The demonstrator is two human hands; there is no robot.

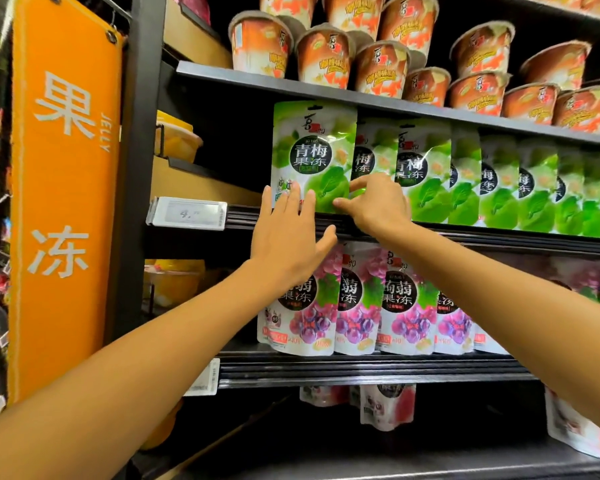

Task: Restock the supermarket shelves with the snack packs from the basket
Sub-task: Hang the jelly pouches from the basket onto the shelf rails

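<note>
A green jelly pack (312, 150) stands upright at the left end of the middle shelf (465, 233), in front of a row of like green packs (499, 188). My left hand (288, 237) rests flat against its lower left corner with fingers spread. My right hand (378, 202) pinches the pack's lower right edge between thumb and fingers. The basket is not in view.
Orange cups (326, 57) fill the shelf above. Purple grape jelly packs (361, 306) line the shelf below, with pink packs (388, 407) lower still. An orange jelly sign (63, 188) hangs at the left beside the black shelf post. A price tag (187, 213) sits on the middle shelf's edge.
</note>
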